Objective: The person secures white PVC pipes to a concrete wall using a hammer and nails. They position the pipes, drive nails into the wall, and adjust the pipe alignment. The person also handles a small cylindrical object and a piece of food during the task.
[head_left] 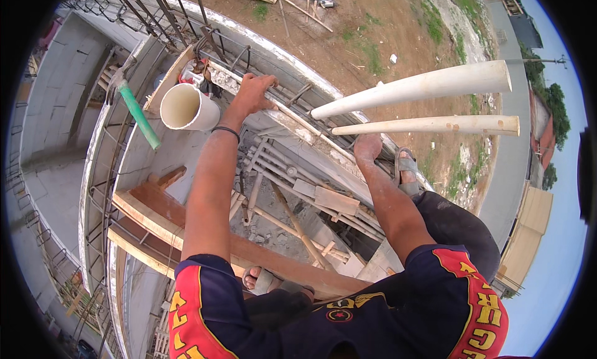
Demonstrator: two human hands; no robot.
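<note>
My left hand rests on the wall's top edge, fingers apart, beside a thin pale strip along the edge. A wide white plastic pipe stands open-ended to its left. Farther right my right hand is lowered against the same wall, its fingers hidden, so I cannot see what they grip. Close to it rise two long white pipes, a thicker one and a thinner one. A hammer with a green handle hangs on a wall edge at the left.
Steel bars stick up at the far left. My sandalled feet straddle the gap, one near a wooden board. Below lie bamboo poles and rubble. Bare ground stretches beyond the wall, far down.
</note>
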